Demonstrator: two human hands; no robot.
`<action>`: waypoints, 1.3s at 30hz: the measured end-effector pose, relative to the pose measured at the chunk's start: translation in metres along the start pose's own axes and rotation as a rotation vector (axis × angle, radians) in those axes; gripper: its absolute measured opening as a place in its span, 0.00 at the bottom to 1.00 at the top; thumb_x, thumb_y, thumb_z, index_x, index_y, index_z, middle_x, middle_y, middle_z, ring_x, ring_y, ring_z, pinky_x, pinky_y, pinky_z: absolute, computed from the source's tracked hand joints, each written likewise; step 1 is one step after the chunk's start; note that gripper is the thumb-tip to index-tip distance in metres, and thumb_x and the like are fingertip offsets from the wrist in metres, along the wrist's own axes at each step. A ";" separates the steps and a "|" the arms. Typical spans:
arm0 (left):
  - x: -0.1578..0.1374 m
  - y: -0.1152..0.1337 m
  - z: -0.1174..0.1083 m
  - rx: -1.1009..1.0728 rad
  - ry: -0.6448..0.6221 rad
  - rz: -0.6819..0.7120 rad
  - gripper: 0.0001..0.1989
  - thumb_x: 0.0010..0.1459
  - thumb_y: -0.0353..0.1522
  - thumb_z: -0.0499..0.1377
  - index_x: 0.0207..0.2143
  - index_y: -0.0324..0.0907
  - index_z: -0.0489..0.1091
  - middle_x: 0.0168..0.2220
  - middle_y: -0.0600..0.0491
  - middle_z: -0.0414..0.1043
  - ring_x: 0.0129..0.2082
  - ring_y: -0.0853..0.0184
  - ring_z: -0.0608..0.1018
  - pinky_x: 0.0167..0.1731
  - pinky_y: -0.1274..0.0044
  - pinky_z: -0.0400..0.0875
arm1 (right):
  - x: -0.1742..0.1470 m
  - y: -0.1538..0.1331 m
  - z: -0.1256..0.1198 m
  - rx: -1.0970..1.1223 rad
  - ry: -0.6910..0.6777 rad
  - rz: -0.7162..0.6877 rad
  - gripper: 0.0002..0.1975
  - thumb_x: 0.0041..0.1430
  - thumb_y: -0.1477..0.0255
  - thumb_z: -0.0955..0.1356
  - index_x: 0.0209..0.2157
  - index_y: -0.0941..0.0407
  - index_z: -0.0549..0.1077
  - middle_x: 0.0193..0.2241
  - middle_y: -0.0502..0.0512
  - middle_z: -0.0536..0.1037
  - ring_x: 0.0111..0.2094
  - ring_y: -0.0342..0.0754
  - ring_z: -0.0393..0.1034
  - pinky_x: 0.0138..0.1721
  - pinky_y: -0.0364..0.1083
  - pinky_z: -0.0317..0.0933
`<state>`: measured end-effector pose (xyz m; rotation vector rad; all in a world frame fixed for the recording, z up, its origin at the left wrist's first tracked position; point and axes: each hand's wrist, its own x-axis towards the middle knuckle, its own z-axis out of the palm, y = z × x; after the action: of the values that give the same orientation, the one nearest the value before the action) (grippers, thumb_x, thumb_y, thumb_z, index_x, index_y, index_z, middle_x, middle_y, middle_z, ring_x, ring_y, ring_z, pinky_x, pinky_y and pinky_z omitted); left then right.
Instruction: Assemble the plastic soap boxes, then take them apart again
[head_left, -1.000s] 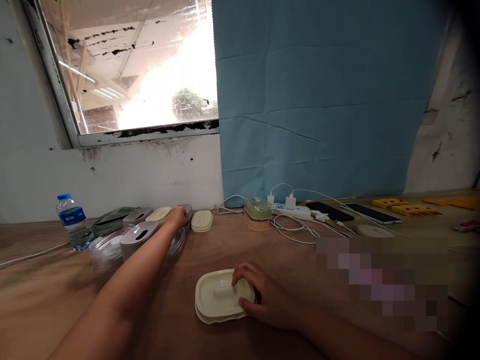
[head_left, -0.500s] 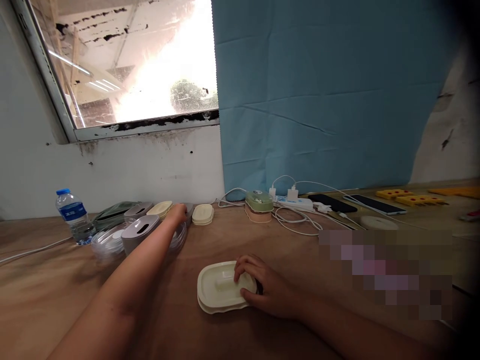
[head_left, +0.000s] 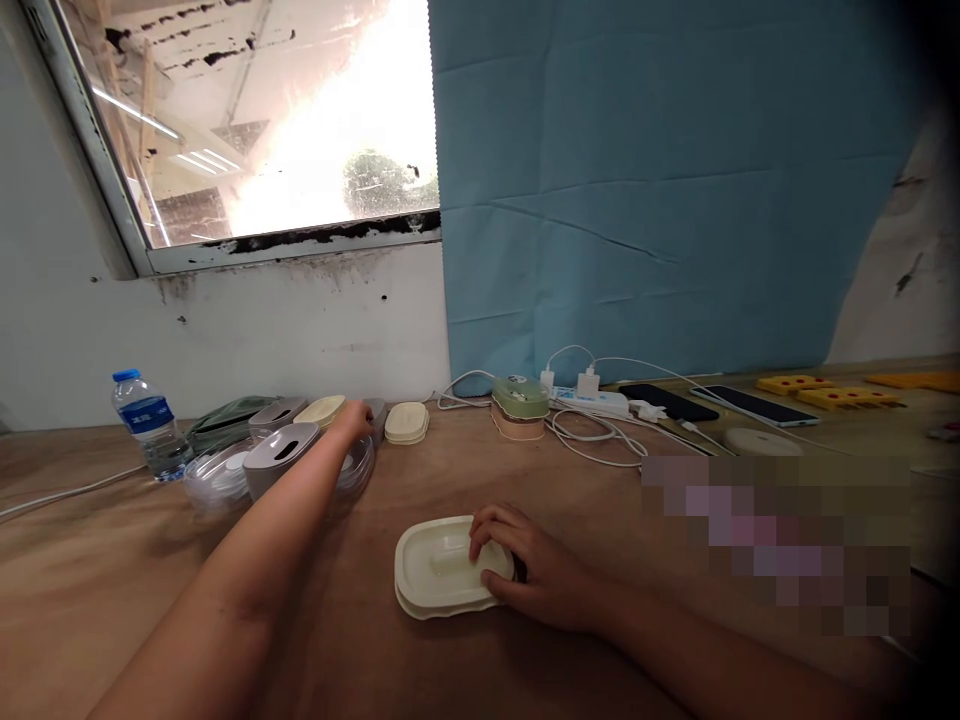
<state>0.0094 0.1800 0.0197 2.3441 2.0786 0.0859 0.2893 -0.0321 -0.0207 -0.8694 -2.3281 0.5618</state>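
The cream lid (head_left: 429, 568) is already laid on the near desk (head_left: 420, 670), touched by the right hand (head_left: 538, 570) with fingers spread, while the grey container (head_left: 380, 424) farther back, reached by the left hand (head_left: 355, 421), its grip hidden, seems not yet lifted.

Window (head_left: 300, 110) blown out by glare; tabletop (head_left: 465, 470) dim, softly shadowed; right edge black; pixelated patch (head_left: 776, 545) lower right.

Water bottle (head_left: 152, 430) (blue-capped), blue cloth (head_left: 637, 200), two phones (head_left: 754, 405), dirty window (head_left: 285, 130)
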 end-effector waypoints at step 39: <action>-0.196 0.049 0.025 -0.483 0.565 0.358 0.11 0.40 0.21 0.48 0.28 0.41 0.60 0.30 0.54 0.64 0.31 0.68 0.66 0.35 0.75 0.58 | 0.014 0.038 -0.010 -0.235 0.002 -0.076 0.11 0.55 0.70 0.63 0.39 0.52 0.73 0.34 0.55 0.71 0.38 0.48 0.66 0.40 0.47 0.62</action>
<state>0.0358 -0.0200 -0.0105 2.5013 1.4907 1.2205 0.3044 0.0062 -0.0296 -0.8803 -2.4471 0.2576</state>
